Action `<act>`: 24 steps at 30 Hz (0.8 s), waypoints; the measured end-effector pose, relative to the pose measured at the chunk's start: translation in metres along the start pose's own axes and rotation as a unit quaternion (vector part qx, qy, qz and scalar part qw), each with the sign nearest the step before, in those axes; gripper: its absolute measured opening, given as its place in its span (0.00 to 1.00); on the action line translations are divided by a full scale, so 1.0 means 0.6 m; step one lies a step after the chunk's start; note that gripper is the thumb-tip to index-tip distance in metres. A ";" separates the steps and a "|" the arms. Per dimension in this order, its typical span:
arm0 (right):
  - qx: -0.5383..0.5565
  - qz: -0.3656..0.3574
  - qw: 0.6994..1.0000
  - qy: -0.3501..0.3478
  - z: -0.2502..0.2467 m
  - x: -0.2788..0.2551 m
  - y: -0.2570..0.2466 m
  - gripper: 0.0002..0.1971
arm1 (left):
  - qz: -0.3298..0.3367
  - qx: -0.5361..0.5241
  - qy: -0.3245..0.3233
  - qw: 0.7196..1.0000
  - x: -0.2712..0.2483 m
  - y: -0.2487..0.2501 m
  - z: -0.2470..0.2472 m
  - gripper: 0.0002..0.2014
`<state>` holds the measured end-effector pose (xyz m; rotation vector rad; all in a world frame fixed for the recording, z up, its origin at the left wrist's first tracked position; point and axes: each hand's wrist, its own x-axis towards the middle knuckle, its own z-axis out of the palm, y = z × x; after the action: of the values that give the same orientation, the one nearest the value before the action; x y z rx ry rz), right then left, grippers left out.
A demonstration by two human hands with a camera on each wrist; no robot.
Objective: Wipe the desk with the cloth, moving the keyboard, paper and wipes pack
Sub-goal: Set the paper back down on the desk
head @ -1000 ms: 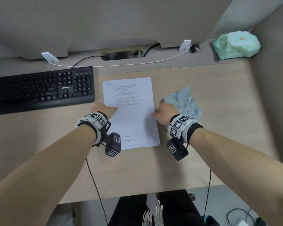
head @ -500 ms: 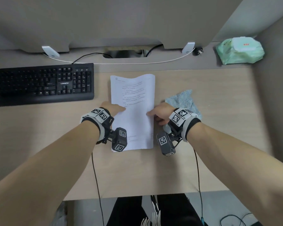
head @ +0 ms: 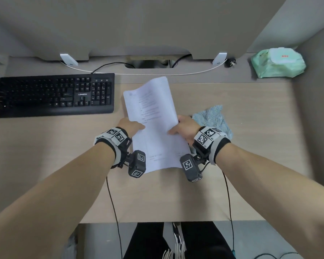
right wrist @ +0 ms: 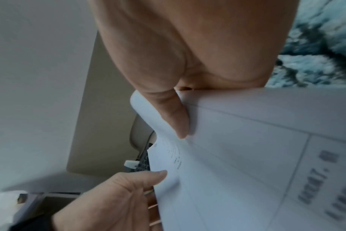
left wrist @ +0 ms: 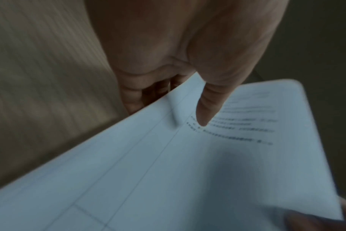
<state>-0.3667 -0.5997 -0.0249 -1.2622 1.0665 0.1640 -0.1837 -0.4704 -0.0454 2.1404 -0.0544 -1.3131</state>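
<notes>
A white printed paper point(head: 153, 124) is lifted off the desk, bowed between both hands. My left hand point(head: 132, 126) pinches its left edge, thumb point(left wrist: 205, 109) on top and fingers underneath. My right hand point(head: 183, 128) pinches the right edge, thumb point(right wrist: 178, 121) on the sheet point(right wrist: 247, 156). The grey-blue cloth point(head: 213, 118) lies on the desk just right of my right hand. The black keyboard point(head: 54, 95) sits at the back left. The green wipes pack point(head: 277, 63) rests in the back right corner.
A wooden desk point(head: 251, 146) with grey partition walls behind and on the right. A white cable point(head: 157, 73) and a black cable point(head: 105, 65) run along the back strip by a cable opening point(head: 148, 64). A black plug point(head: 231, 63) lies near the wipes.
The paper lay flat on the desk a second ago; both hands have pinched its side edges and raised it, curling it and tilting its top to the right.
</notes>
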 end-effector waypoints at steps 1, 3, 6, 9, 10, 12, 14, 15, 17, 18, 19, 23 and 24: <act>0.002 -0.020 1.000 -0.008 0.003 -0.006 -0.009 0.16 | 0.001 -0.012 0.011 1.000 -0.002 0.002 -0.011 0.35; -0.006 -0.060 0.998 -0.017 0.004 -0.020 -0.030 0.15 | 0.018 -0.046 0.035 0.998 -0.002 0.012 -0.038 0.28; -0.019 -0.117 0.993 -0.012 0.005 -0.050 -0.062 0.15 | 0.065 -0.103 0.042 0.992 -0.051 0.047 -0.078 0.16; -0.042 -0.160 0.986 0.009 0.004 -0.070 -0.082 0.19 | 0.131 -0.154 0.005 0.979 -0.086 0.066 -0.112 0.22; -0.048 -0.173 0.984 0.017 0.005 -0.077 -0.091 0.18 | 0.157 -0.144 0.007 0.977 -0.101 0.072 -0.121 0.23; -0.049 -0.198 0.978 0.033 0.008 -0.088 -0.107 0.16 | 0.198 -0.136 0.014 0.971 -0.123 0.080 -0.137 0.24; -0.043 -0.219 0.974 0.050 0.014 -0.101 -0.123 0.15 | 0.233 -0.127 0.035 0.963 -0.139 0.085 -0.150 0.21; -0.038 -0.227 0.971 0.061 0.015 -0.101 -0.126 0.15 | 0.246 -0.117 0.046 0.961 -0.141 0.085 -0.153 0.18; -0.053 -0.234 0.965 0.102 0.020 -0.096 -0.129 0.12 | 0.276 -0.101 0.056 0.954 -0.146 0.081 -0.160 0.15; -0.073 -0.236 0.962 0.120 0.024 -0.092 -0.128 0.10 | 0.286 -0.091 0.061 0.952 -0.144 0.075 -0.164 0.17; -0.084 -0.237 0.959 0.132 0.027 -0.087 -0.127 0.10 | 0.287 -0.082 0.067 0.952 -0.141 0.070 -0.165 0.19; -0.070 -0.245 0.955 0.150 0.036 -0.079 -0.121 0.12 | 0.284 -0.083 0.071 0.953 -0.133 0.055 -0.163 0.24; -0.067 -0.246 0.955 0.150 0.037 -0.075 -0.117 0.12 | 0.284 -0.086 0.070 0.952 -0.130 0.051 -0.161 0.24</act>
<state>-0.3341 -0.5873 0.0541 -1.6752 0.9726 -0.3511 -0.1355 -0.4220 0.0631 1.8653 -0.4462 -0.7958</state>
